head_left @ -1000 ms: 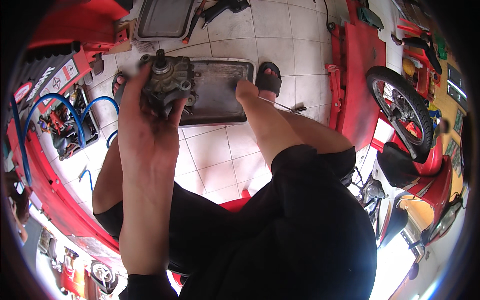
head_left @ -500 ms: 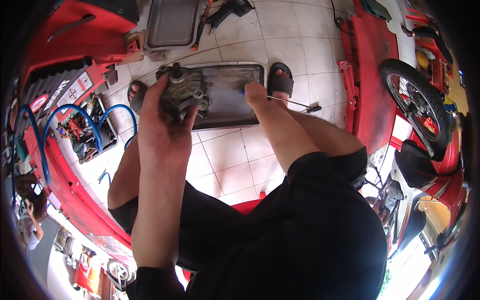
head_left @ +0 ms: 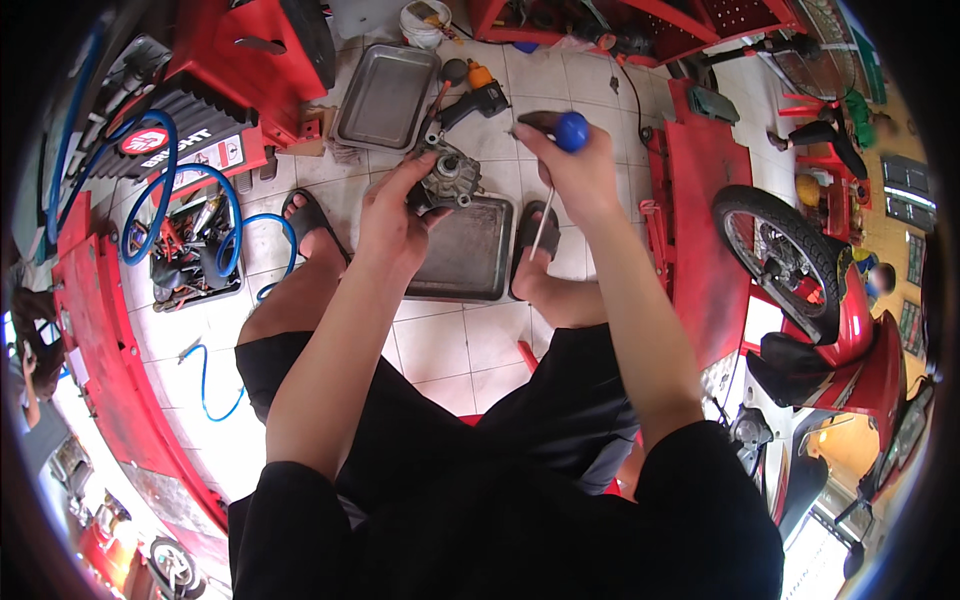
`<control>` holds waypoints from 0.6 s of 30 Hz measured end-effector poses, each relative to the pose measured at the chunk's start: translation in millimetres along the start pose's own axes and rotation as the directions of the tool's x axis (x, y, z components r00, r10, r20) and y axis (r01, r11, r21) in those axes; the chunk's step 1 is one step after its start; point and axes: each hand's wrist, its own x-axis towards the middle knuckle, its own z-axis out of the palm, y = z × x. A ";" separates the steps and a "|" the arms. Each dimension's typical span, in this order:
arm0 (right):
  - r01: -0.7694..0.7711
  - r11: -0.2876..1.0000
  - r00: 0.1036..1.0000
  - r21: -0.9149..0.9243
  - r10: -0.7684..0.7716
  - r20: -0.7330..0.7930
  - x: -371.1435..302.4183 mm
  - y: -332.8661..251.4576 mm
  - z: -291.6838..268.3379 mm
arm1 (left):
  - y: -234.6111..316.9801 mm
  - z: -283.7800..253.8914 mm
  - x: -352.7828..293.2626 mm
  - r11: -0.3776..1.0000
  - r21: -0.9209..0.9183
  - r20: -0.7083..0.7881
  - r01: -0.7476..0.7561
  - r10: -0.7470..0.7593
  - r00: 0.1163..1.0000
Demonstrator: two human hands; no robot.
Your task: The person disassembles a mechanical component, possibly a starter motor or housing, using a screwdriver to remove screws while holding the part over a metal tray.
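My left hand [head_left: 398,215] is closed around a grey cast-metal engine part [head_left: 450,178], raised above the near metal tray [head_left: 455,293]. A round boss and bolt lugs show on the part's upper side. To the right, my right hand [head_left: 580,175] is shut on what looks like a screwdriver [head_left: 571,131] with a blue handle. Its thin metal shaft slants down toward my right knee. Thumb and forefinger meet near a small dark thing that I cannot make out. The two hands are apart, and the tool does not touch the engine part.
A second metal tray [head_left: 388,98], a black air tool [head_left: 480,103] and a white bucket [head_left: 425,25] stand farther off. On the left are a tool box [head_left: 195,255] and a coiled blue hose [head_left: 232,225]. A red lift [head_left: 705,220] and a motorcycle wheel [head_left: 780,260] flank the right.
My right hand has risen and moved right and away from me, its shaft now pointing toward me. The engine part has moved right and turned in my left hand. The view has shifted.
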 end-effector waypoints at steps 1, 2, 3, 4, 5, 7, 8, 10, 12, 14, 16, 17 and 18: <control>0.073 0.996 0.997 0.049 -0.073 -0.009 -22.7 -10.0 -1.8 | -1.1 -1.1 0.4 1.000 0.009 -0.003 -0.012 0.012 1.000; 0.178 0.977 0.984 0.119 -0.179 -0.001 -39.2 -16.3 -1.4 | -2.7 -2.6 0.4 0.999 0.014 0.038 -0.045 0.044 0.998; 0.289 0.956 0.957 0.043 -0.290 0.020 -49.5 -19.4 0.3 | -4.4 -4.2 0.3 0.997 0.021 0.061 -0.069 0.067 0.996; 0.433 0.901 0.899 -0.004 -0.432 0.068 -57.0 -19.1 1.8 | -6.2 -5.3 0.8 0.995 0.033 0.079 -0.094 0.091 0.993; 0.560 0.827 0.825 -0.045 -0.552 0.118 -62.5 -16.7 3.3 | -7.7 -6.6 1.0 0.993 0.031 0.093 -0.116 0.113 0.989; 0.657 0.749 0.750 -0.090 -0.636 0.184 -61.3 -9.5 5.1 | -9.6 -8.4 1.3 0.987 0.023 0.132 -0.158 0.154 0.979; 0.676 0.730 0.734 -0.104 -0.655 0.179 -57.5 -6.2 5.4 | -9.3 -8.2 2.3 0.985 0.020 0.140 -0.170 0.166 0.976; 0.690 0.704 0.724 -0.166 -0.675 0.142 -49.7 -1.5 3.1 | -8.9 -7.2 4.0 0.982 0.037 0.171 -0.183 0.175 0.970; 0.679 0.724 0.734 -0.119 -0.673 0.096 -46.2 0.7 -0.1 | -9.0 -5.7 4.8 0.977 0.046 0.192 -0.206 0.194 0.962; 0.673 0.733 0.740 -0.100 -0.668 0.079 -44.4 1.1 -0.5 | -9.0 -4.7 5.6 0.970 0.056 0.204 -0.238 0.222 0.954; 0.676 0.731 0.737 -0.098 -0.669 0.095 -44.8 1.2 0.9 | -10.0 -5.0 5.1 0.968 0.054 0.232 -0.246 0.228 0.946; 0.675 0.731 0.738 -0.098 -0.669 0.094 -45.2 1.4 2.4 | -10.4 -5.6 4.9 0.966 0.049 0.238 -0.254 0.236 0.942; 0.675 0.731 0.738 -0.106 -0.667 0.098 -45.4 1.8 3.9 | -10.6 -6.3 4.9 0.966 0.046 0.253 -0.253 0.234 0.939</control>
